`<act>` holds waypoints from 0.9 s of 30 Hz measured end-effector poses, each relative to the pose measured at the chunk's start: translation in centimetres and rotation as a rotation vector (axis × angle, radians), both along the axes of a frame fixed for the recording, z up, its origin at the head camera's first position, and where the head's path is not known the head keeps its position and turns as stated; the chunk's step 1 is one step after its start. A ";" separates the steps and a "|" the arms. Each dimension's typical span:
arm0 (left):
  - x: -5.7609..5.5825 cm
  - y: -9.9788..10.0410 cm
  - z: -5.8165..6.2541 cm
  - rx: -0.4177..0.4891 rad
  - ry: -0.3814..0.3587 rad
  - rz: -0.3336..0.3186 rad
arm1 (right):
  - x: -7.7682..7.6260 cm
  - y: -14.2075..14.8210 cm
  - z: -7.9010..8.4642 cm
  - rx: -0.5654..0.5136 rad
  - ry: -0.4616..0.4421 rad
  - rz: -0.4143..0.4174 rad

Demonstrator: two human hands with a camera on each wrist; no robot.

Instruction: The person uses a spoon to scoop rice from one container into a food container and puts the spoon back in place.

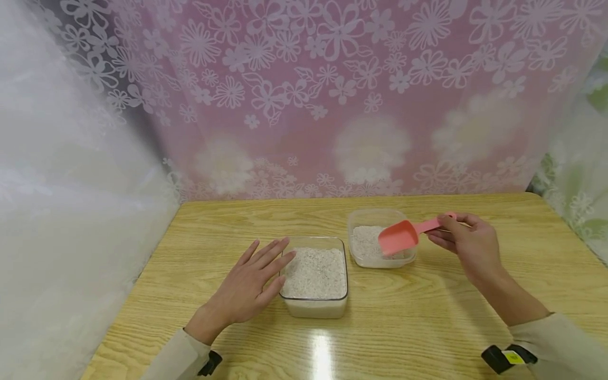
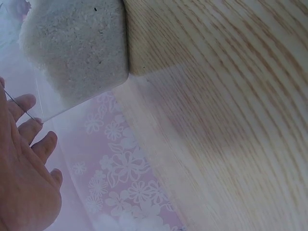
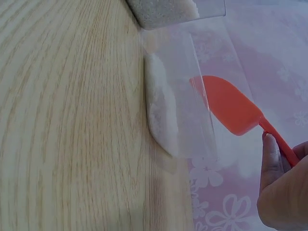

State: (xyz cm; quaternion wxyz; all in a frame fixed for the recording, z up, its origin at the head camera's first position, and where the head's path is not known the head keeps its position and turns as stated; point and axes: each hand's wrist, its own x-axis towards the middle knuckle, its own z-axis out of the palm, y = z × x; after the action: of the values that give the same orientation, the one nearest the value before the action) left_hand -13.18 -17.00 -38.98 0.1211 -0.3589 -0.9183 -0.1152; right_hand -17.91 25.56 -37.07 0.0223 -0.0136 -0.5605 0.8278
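Observation:
My right hand (image 1: 475, 245) pinches the handle of a pink plastic scoop (image 1: 399, 237). The scoop's bowl is over a clear plastic container (image 1: 383, 264) holding a low layer of white rice (image 1: 367, 238); no rice shows in the bowl. In the right wrist view the scoop (image 3: 231, 106) dips slightly past the container's rim. My left hand (image 1: 247, 285) lies with fingers spread at the left rim of a second clear container (image 1: 314, 309), which is filled much higher with rice (image 1: 315, 272). Its fingertips (image 2: 31, 127) show at that rim in the left wrist view.
Both containers stand on a light wood-grain table (image 1: 228, 227), the fuller one nearer and to the left. A pink flowered curtain (image 1: 304, 132) hangs behind the far edge. White translucent sheeting (image 1: 81, 211) hangs along the left side.

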 end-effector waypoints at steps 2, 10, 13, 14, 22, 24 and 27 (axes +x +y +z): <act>0.0 0.0 0.0 0.004 -0.002 -0.001 | -0.1 -0.3 0.0 0.005 0.005 0.006; 0.0 0.0 0.0 0.009 -0.007 0.000 | -0.2 -1.3 0.0 0.042 0.053 0.029; 0.0 0.0 0.1 0.010 -0.004 0.000 | -0.2 -1.4 0.0 0.077 0.080 0.032; 0.0 0.0 0.1 0.010 -0.003 0.000 | -0.1 -1.4 0.0 0.083 0.090 0.032; 0.0 0.0 0.0 0.005 -0.005 0.003 | 0.3 -1.4 0.2 0.061 0.139 0.021; 0.0 0.0 0.1 0.004 -0.009 0.004 | 0.3 -1.4 0.3 0.045 0.154 0.016; 0.0 0.0 0.0 0.003 -0.009 0.004 | 0.4 -1.4 0.4 0.023 0.175 0.010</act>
State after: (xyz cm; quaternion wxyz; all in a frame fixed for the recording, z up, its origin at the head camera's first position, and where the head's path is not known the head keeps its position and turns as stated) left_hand -13.14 -16.99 -38.94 0.1179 -0.3563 -0.9194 -0.1178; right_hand -17.50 24.14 -36.68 0.0670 0.0618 -0.5660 0.8193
